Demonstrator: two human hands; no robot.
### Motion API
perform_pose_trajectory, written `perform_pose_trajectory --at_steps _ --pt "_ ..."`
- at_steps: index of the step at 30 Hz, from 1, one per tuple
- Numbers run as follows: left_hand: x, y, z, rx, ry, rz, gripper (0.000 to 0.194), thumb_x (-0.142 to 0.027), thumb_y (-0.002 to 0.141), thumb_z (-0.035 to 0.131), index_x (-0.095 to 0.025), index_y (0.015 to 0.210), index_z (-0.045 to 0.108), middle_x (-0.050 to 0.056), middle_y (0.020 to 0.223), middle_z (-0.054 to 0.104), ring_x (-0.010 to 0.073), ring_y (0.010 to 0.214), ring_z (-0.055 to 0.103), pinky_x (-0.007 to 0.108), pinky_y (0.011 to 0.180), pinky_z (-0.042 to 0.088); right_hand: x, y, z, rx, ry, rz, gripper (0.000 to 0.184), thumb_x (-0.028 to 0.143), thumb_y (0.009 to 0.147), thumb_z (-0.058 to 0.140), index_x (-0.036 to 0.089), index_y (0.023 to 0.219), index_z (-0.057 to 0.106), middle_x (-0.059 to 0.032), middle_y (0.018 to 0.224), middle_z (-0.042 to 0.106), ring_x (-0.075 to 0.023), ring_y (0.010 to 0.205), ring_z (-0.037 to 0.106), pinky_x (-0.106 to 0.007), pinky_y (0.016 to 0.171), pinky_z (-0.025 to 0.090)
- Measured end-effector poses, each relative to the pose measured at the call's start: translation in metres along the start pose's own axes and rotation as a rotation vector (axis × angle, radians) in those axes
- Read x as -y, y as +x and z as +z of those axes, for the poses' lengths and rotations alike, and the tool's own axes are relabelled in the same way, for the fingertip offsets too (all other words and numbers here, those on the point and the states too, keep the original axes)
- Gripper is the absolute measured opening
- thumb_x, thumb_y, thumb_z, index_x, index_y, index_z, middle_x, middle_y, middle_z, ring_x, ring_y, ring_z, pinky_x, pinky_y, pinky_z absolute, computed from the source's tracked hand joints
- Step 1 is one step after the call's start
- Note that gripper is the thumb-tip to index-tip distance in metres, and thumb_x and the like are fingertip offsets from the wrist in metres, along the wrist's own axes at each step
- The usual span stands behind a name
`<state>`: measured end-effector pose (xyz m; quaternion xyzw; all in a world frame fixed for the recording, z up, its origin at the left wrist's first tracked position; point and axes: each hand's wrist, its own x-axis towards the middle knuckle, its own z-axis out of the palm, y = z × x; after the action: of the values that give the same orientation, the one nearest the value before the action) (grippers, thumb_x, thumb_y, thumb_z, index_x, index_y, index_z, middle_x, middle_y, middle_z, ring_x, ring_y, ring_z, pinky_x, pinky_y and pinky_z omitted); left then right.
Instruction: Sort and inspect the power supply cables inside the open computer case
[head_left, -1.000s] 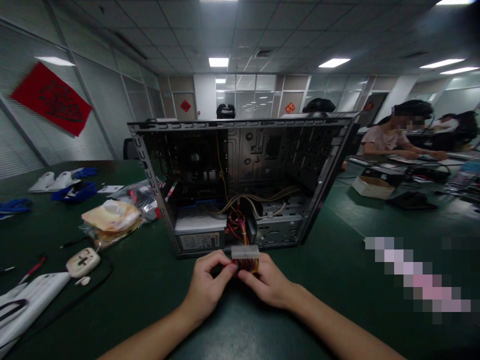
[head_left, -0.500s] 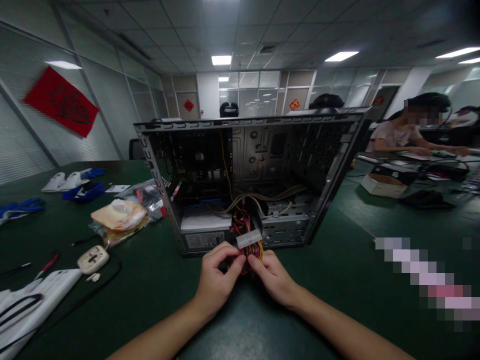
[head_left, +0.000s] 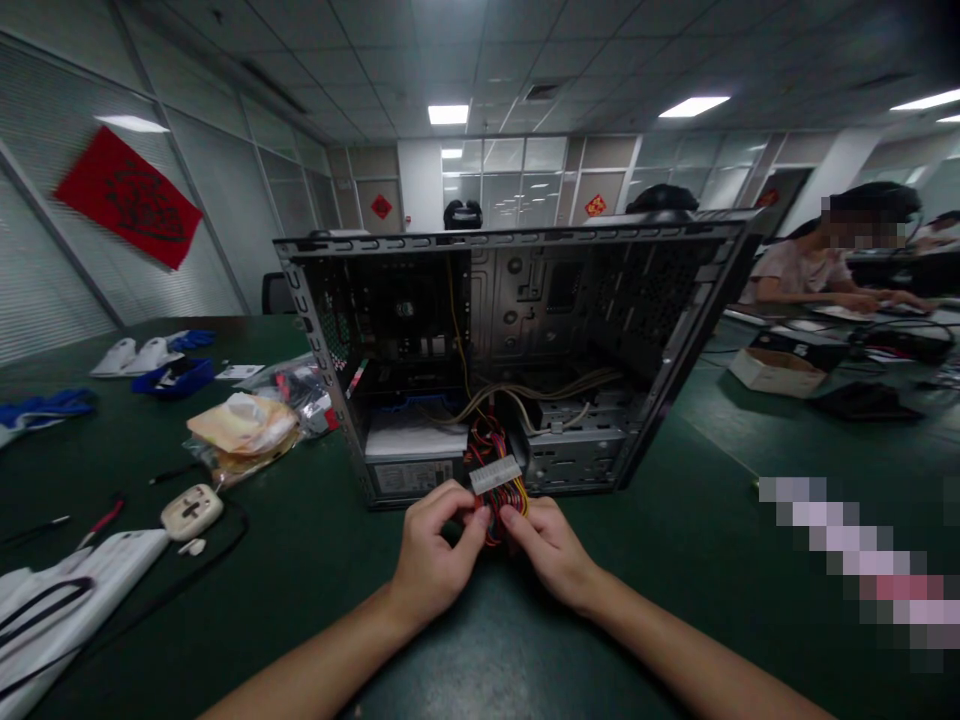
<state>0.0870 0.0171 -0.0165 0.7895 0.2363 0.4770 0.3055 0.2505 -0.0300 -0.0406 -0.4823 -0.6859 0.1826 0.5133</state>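
An open-sided computer case [head_left: 517,238] stands on the green table, its inside facing me. From its lower middle comes a bundle of red, yellow and black power cables [head_left: 510,498] ending in a wide white connector [head_left: 496,474]. My left hand [head_left: 439,545] pinches the bundle from the left, thumb and forefinger just under the connector. On the right side, my right hand [head_left: 551,550] is closed on the same cables, its thumb close to the left thumb. The fingers partly hide the lower loop. Behind lie the power supply [head_left: 412,478] and a metal drive bay [head_left: 574,462].
To the left are a bagged pack of tissues [head_left: 244,425], a beige round-cornered case [head_left: 193,512], a blue tray [head_left: 174,377] and a white board-like item [head_left: 97,590]. An open cardboard box [head_left: 776,372] sits at right, near another person [head_left: 806,275] seated at the table.
The view has shifted slightly, so the scene sits a little further right. Both hands keep their hold on the cables; the connector has tilted only slightly.
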Motion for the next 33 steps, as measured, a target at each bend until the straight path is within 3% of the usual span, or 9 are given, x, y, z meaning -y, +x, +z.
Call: perform_pose_trajectory --at_steps 7,18,25,33 --pt "-0.0029 0.0006 -0.0031 -0.007 0.013 -0.018 0.02 -0.022 0.09 0.057 -0.016 0.071 0.064 0.002 0.063 0.059 0.0148 0.06 0.056 0.026 0.061 0.043 0.0004 0.0 -0.0031 0.04 0.079 0.004 0.063 0.049 0.102 0.033 0.016 0.058 0.065 -0.0018 0.055 0.061 -0.0124 0.051 0.054 -0.024 0.056 0.043" --pt "-0.0033 0.0026 -0.0019 -0.021 -0.005 -0.044 0.019 -0.021 0.089 0.057 -0.015 0.072 0.063 0.002 0.067 0.057 0.0147 0.064 0.054 0.025 0.062 0.043 -0.0037 -0.0011 0.0014 -0.03 0.013 -0.008 0.062 0.047 0.101 0.036 0.017 0.05 0.053 0.0 0.049 0.051 -0.0113 0.047 0.048 -0.024 0.051 0.036" --pt "-0.0033 -0.0005 0.0005 0.026 -0.035 -0.062 0.02 -0.024 0.089 0.059 -0.015 0.072 0.063 0.004 0.073 0.06 0.0162 0.07 0.057 0.026 0.066 0.044 -0.0004 -0.0002 0.0045 0.025 0.021 -0.063 0.051 0.043 0.102 0.037 0.016 0.063 0.057 -0.0008 0.059 0.056 -0.0125 0.055 0.052 -0.024 0.056 0.04" --pt "-0.0025 0.0031 -0.0036 0.011 -0.032 -0.092 0.025 -0.026 0.09 0.057 -0.015 0.07 0.065 0.004 0.069 0.061 0.0161 0.067 0.056 0.026 0.065 0.044 0.0002 0.0021 0.0 -0.033 0.007 -0.087 0.051 0.04 0.103 0.035 0.017 0.063 0.056 -0.0015 0.059 0.055 -0.0124 0.052 0.048 -0.024 0.055 0.041"
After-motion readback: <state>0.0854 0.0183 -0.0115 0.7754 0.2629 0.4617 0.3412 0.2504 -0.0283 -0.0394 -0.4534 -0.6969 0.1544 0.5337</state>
